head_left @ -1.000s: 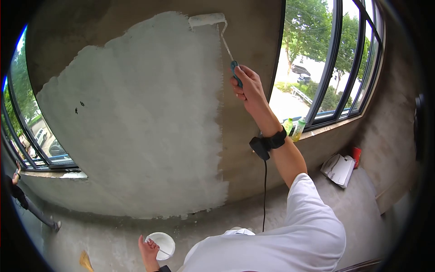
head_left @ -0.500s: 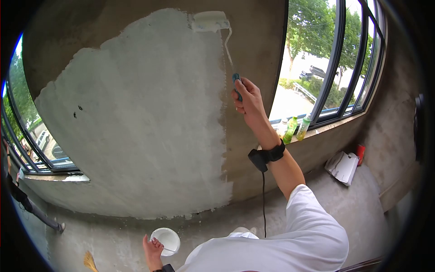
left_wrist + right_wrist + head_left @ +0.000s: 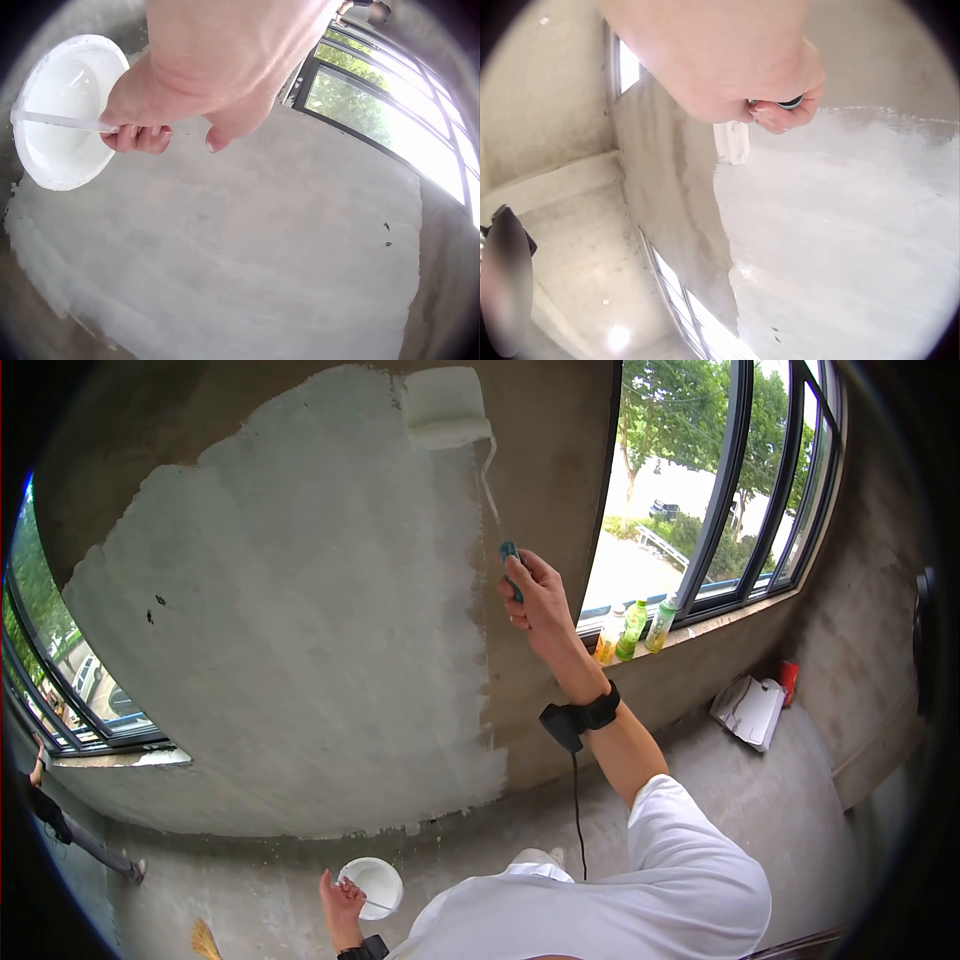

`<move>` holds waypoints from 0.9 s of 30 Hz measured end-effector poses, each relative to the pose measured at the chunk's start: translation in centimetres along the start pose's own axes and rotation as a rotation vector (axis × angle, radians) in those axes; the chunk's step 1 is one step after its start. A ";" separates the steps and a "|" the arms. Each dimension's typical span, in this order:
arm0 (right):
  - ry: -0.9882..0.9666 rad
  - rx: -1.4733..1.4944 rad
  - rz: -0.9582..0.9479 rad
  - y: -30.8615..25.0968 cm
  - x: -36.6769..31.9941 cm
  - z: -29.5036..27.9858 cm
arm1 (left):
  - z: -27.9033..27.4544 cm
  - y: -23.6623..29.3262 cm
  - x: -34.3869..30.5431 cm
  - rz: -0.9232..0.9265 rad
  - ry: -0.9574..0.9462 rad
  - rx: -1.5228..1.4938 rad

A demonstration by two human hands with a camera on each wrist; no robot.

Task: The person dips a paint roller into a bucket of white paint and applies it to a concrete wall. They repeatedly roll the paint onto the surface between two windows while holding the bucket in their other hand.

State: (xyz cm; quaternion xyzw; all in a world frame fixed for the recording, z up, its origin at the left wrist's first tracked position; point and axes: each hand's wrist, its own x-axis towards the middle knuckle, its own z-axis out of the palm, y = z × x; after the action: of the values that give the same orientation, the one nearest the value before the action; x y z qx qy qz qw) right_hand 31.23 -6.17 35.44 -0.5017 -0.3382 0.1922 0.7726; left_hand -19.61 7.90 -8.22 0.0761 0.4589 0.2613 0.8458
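My right hand [image 3: 540, 605] grips the teal handle [image 3: 512, 570] of a paint roller, its thumb lying along the handle. The white roller head [image 3: 450, 433] lies against the wall near the top, under a fresh white patch at the upper right edge of the painted area [image 3: 300, 610]. Low in the head view, my left hand [image 3: 343, 905] has its fingers curled round the thin handle of a white bucket [image 3: 383, 878]. In the left wrist view the bucket [image 3: 64, 161] hangs tilted beside that hand, with white paint inside.
Bare brown wall [image 3: 540, 460] borders the paint. Several bottles [image 3: 631, 630] stand on the right window sill. On the floor are a white box [image 3: 748, 712] and a straw broom [image 3: 205, 939]. Another person [image 3: 60, 820] stands at the far left. A black cable [image 3: 577, 810] hangs from my right wrist.
The roller and my right hand have moved down in the head view, and a white patch now shows above the roller head. My left hand still holds the bucket, slightly further right in view.
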 end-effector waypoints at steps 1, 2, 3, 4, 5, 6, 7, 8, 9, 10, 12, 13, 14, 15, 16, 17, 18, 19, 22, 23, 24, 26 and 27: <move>-0.006 0.007 0.004 0.2 -0.1 0.0 | -0.1 -0.1 -0.1 -0.001 -0.006 0.004; -0.007 0.008 0.007 0.5 -0.3 -0.1 | -0.3 -0.1 -0.2 -0.001 -0.003 0.003; -0.003 0.010 0.012 0.7 -0.4 -0.1 | -0.4 -0.1 -0.3 -0.008 0.013 0.002; 0.001 0.011 0.017 0.9 -0.6 -0.1 | -0.7 0.0 -0.4 -0.015 0.029 0.002; 0.002 0.014 0.022 1.1 -0.7 -0.1 | -0.9 -0.1 -0.6 -0.015 0.034 0.003; 0.005 0.017 0.025 1.3 -1.0 -0.1 | -1.2 -0.1 -0.8 -0.011 0.045 -0.001; 0.008 0.020 0.030 1.5 -1.3 -0.1 | -1.5 -0.1 -1.0 -0.005 0.057 -0.004; 0.010 0.025 0.036 1.7 -1.5 -0.1 | -2.0 0.0 -1.2 -0.005 0.065 -0.001; 0.018 0.017 0.035 1.8 -1.7 -0.1 | -2.4 -0.1 -1.2 0.006 0.062 -0.001; 0.025 0.009 0.033 2.0 -1.8 -0.1 | -2.7 -0.1 -1.3 0.016 0.057 -0.001; 0.021 0.009 0.046 2.4 -2.1 -0.4 | -3.1 -0.1 -1.1 0.021 0.067 -0.005; 0.016 0.004 0.052 2.5 -2.2 -0.5 | -3.2 -0.2 -1.1 0.024 0.068 -0.008; 0.017 0.003 0.053 2.7 -2.3 -0.6 | -3.3 -0.2 -1.0 0.023 0.069 -0.009; 0.035 -0.015 0.054 3.0 -2.4 -0.7 | -3.3 -0.2 -0.9 0.025 0.089 -0.013; 0.054 -0.032 0.056 3.3 -2.7 -0.8 | -3.3 -0.1 -0.8 0.028 0.109 -0.017; 0.054 -0.034 0.055 3.6 -2.9 -1.0 | -3.5 0.0 -0.7 0.026 0.108 -0.017; 0.044 -0.029 0.053 4.0 -3.1 -1.2 | -3.7 0.1 -0.7 0.026 0.118 -0.022; 0.032 -0.023 0.052 4.3 -3.3 -1.3 | -3.8 0.1 -0.7 0.026 0.129 -0.028; 0.053 -0.066 0.027 5.0 -3.5 -1.4 | -3.6 0.0 -1.2 0.033 0.145 -0.045; 0.048 -0.065 0.026 4.8 -3.3 -1.4 | -3.6 -0.1 -1.2 0.037 0.145 -0.050; 0.047 -0.091 0.000 4.2 -3.1 -1.3 | -3.6 -0.1 -1.3 0.036 0.140 -0.053; 0.043 -0.119 -0.029 2.9 -2.3 -0.7 | -3.9 -0.1 -0.8 0.035 0.133 -0.061; 0.020 -0.117 -0.052 2.1 -1.8 -0.3 | -4.5 -0.3 -0.1 0.033 0.117 -0.077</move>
State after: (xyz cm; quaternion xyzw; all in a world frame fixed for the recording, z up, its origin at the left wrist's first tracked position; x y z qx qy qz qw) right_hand 30.21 -6.62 32.87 -0.5388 -0.3540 0.1469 0.7502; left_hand -23.25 7.09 -10.84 0.0354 0.4959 0.2968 0.8153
